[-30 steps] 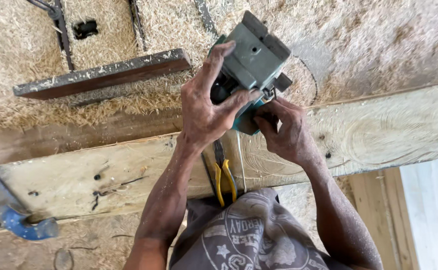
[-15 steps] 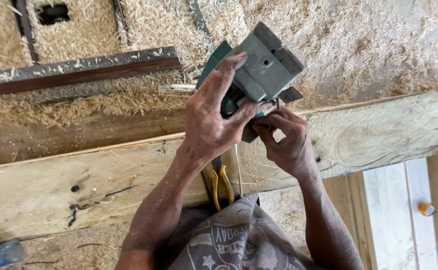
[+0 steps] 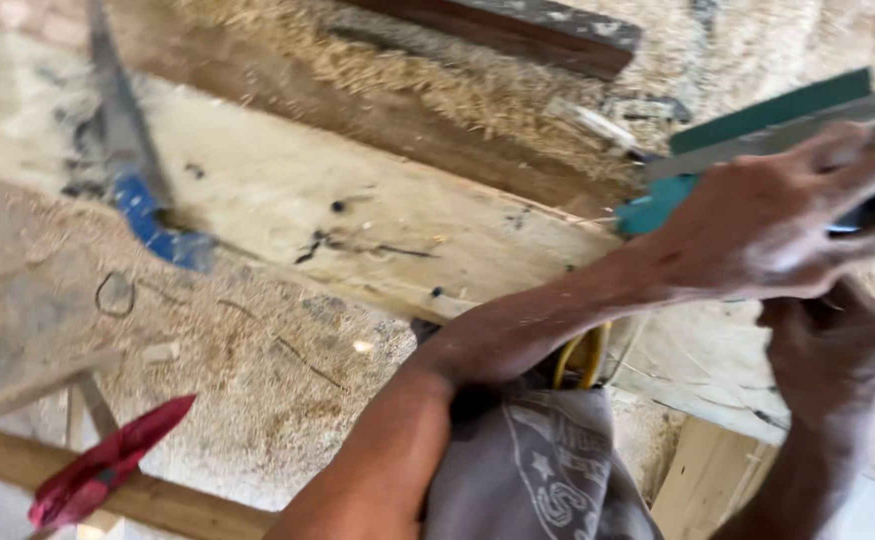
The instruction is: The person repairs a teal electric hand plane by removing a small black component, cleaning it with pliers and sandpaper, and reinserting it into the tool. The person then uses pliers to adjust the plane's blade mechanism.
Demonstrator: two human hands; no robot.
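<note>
- The power planer (image 3: 757, 140) is showing a teal-green body with a grey upper edge.
- The plank (image 3: 377, 220) is showing pale yellowish wood, marked with small black knots and dark streaks.
- The sawdust (image 3: 257, 350) is being seen as a beige, speckled layer.
- The clamp (image 3: 162, 225) is showing a blue end on a grey bar.
- A red cloth (image 3: 107, 465) is being seen at the lower left.
- The garment (image 3: 547, 470) is showing grey fabric with a pale printed pattern.
- Yellow handles (image 3: 582, 355) are being seen above the garment.

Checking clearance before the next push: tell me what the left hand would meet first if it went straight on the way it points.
The left hand grips the teal-and-grey power tool and points toward the right edge. Nothing shows ahead before the frame ends, though blur leaves depth unclear.
</note>
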